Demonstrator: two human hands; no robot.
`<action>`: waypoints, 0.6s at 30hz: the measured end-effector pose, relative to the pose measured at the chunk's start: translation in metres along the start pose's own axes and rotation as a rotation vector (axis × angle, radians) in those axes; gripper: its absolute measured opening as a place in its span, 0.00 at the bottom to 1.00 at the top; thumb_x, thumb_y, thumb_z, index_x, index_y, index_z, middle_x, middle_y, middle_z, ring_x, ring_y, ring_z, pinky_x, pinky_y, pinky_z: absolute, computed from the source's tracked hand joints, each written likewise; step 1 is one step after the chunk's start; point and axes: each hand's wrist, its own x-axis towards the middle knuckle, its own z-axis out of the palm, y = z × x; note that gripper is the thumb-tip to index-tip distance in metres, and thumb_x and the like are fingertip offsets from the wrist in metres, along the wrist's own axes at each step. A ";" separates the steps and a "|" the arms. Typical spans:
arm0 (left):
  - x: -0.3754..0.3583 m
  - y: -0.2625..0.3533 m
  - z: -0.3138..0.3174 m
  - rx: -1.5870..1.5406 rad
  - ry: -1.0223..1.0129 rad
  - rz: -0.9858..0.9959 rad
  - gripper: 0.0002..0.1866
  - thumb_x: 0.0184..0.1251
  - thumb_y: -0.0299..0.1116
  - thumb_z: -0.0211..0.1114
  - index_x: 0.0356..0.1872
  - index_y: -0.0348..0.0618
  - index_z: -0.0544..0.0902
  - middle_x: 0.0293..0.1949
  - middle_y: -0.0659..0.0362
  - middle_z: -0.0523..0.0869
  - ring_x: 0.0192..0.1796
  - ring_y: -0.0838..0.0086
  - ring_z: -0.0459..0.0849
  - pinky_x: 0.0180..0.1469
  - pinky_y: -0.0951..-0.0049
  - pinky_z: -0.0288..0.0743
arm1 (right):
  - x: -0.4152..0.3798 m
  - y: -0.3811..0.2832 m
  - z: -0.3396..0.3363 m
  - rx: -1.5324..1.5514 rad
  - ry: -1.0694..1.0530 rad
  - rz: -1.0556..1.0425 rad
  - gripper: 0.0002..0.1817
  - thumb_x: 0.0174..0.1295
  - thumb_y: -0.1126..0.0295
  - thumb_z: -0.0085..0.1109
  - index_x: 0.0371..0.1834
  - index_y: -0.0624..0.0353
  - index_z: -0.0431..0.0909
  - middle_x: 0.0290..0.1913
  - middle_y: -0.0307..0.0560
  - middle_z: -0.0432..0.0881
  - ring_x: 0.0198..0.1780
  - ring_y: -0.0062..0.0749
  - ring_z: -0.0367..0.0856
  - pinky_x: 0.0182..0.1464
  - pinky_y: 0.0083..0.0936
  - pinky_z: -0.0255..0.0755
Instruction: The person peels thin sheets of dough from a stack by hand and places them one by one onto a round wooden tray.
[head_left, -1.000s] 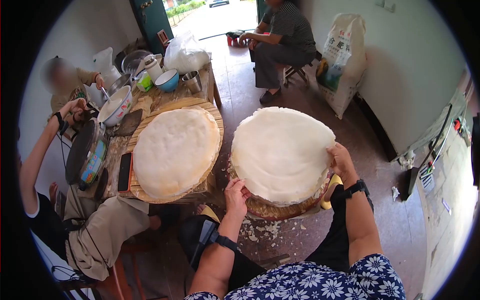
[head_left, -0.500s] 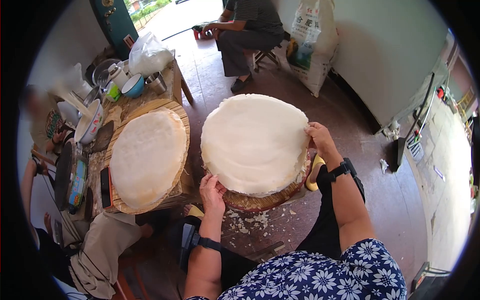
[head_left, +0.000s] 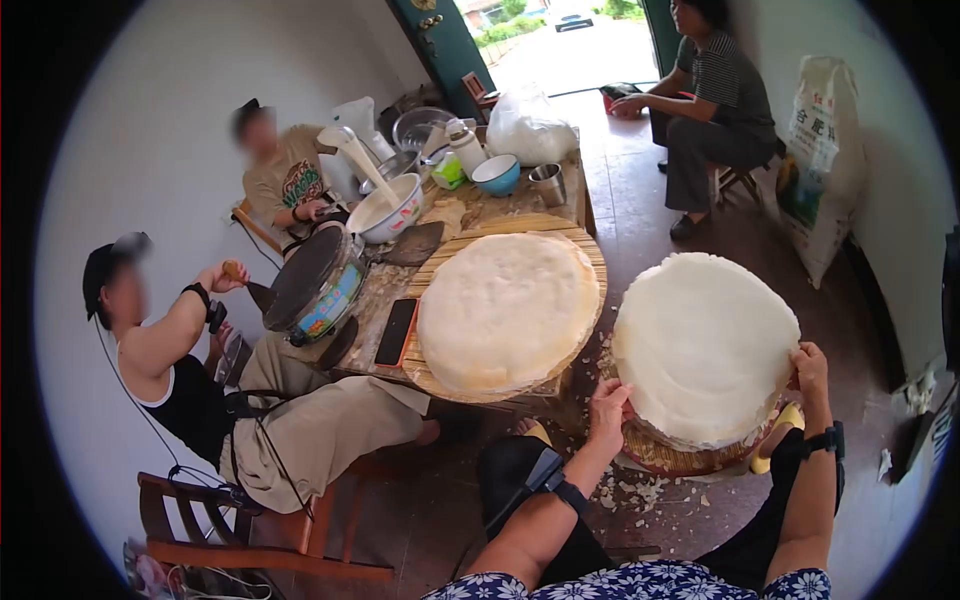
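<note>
A stack of thin round pale flatbreads [head_left: 705, 345] lies on a round woven straw mat [head_left: 690, 458] in front of me. My left hand [head_left: 608, 412] is closed at the near-left edge of the stack, with thumb and fingers pinching the rim. On the right edge, my right hand [head_left: 810, 370] also grips the rim, its fingertips partly hidden by the bread. To the left, a second pile of flatbreads [head_left: 505, 312] rests on another straw mat [head_left: 590, 262] on the wooden table.
On the table are a phone [head_left: 397, 332], a batter bowl [head_left: 390, 210], a blue bowl [head_left: 497, 175] and a metal cup [head_left: 548, 184]. A person at left holds a spatula by a round griddle [head_left: 315, 275]. Two others sit farther back. Crumbs [head_left: 640, 492] litter the floor.
My view has swung left, so the table and the two people at the left show more fully. Both hands stay at the rim of the flatbread stack.
</note>
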 end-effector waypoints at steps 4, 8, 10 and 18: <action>0.010 0.002 0.000 0.077 0.012 0.013 0.15 0.60 0.34 0.67 0.47 0.47 0.75 0.30 0.66 0.80 0.28 0.82 0.77 0.32 0.78 0.73 | 0.001 -0.012 0.009 -0.064 0.180 -0.100 0.09 0.59 0.67 0.55 0.41 0.58 0.77 0.26 0.36 0.76 0.21 0.18 0.72 0.20 0.17 0.65; 0.009 0.000 0.004 0.133 0.091 0.089 0.20 0.59 0.35 0.68 0.50 0.44 0.73 0.33 0.66 0.78 0.27 0.82 0.74 0.31 0.78 0.71 | 0.009 -0.007 0.007 -0.083 0.162 -0.165 0.12 0.59 0.67 0.56 0.43 0.60 0.77 0.32 0.39 0.78 0.30 0.20 0.75 0.29 0.18 0.69; 0.011 -0.002 0.004 0.161 0.132 0.136 0.26 0.55 0.34 0.71 0.54 0.38 0.73 0.37 0.61 0.79 0.28 0.80 0.75 0.28 0.78 0.71 | 0.010 -0.008 0.009 -0.187 0.184 -0.189 0.15 0.59 0.68 0.56 0.47 0.62 0.76 0.39 0.42 0.80 0.38 0.24 0.77 0.39 0.21 0.72; 0.013 -0.005 0.004 0.244 0.043 0.182 0.27 0.58 0.35 0.68 0.58 0.39 0.70 0.48 0.60 0.81 0.40 0.79 0.79 0.35 0.78 0.72 | 0.008 -0.007 0.019 -0.409 0.226 -0.321 0.23 0.61 0.71 0.50 0.61 0.62 0.70 0.44 0.50 0.81 0.44 0.36 0.79 0.51 0.27 0.72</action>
